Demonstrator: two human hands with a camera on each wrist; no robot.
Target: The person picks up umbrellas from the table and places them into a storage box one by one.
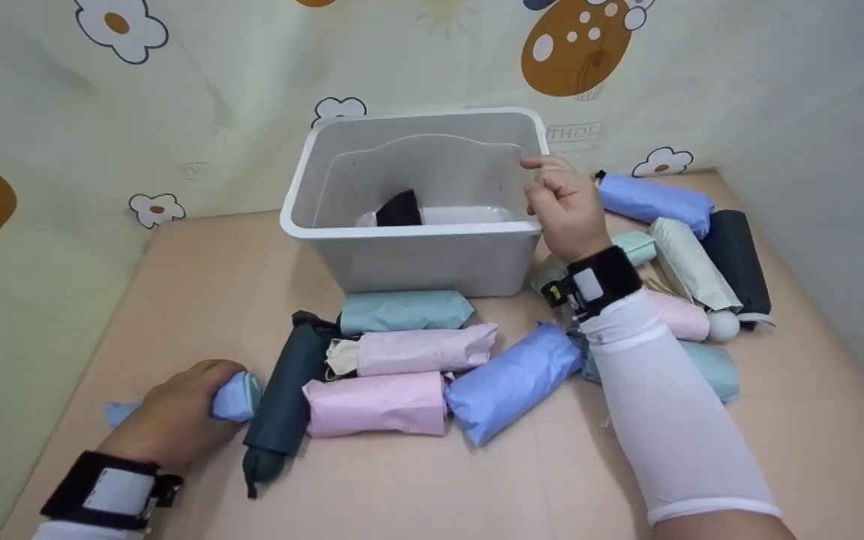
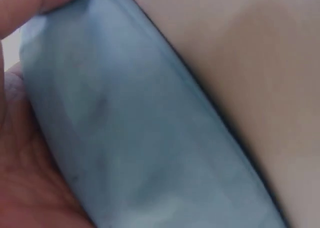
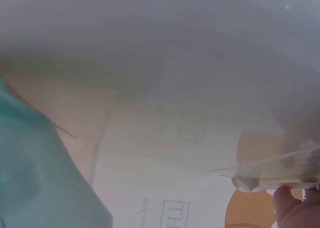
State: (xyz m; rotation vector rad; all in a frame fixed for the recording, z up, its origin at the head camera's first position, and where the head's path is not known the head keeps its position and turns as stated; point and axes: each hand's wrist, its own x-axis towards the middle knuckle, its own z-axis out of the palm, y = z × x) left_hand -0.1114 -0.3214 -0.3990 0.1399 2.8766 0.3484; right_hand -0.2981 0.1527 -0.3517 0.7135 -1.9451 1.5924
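Left hand grips a blue umbrella, right hand holds the bin

Head view: the left hand (image 1: 177, 420) is wrapped round a light blue folded umbrella (image 1: 235, 397), low over the table (image 1: 207, 277), in front of the grey-white bin (image 1: 424, 262) and to its left. The right hand (image 1: 567, 206) has curled fingers at the bin's right rim. Inside the bin, at the bottom, lies 1 black object (image 1: 400, 208). In front of the bin lie 5 folded umbrellas: a teal one (image 1: 406, 311) nearest it, then a lilac one (image 1: 428, 350) and a pink one (image 1: 376, 405), with a dark green one (image 1: 286, 394) at their left and a blue one (image 1: 514, 382) at their right. To the right of the bin at least 6 more lie close together, partly behind the right forearm.

Left wrist view: the light blue umbrella fills the middle, the hand's fingers and palm against it; the grasp is firm. The bin is out of sight.

Right wrist view: the bin's wall spans the top, blurred. Fingertips (image 3: 287, 203) pinch its rim. A green umbrella (image 3: 40, 168) lies beside the bin; which one, I cannot tell.
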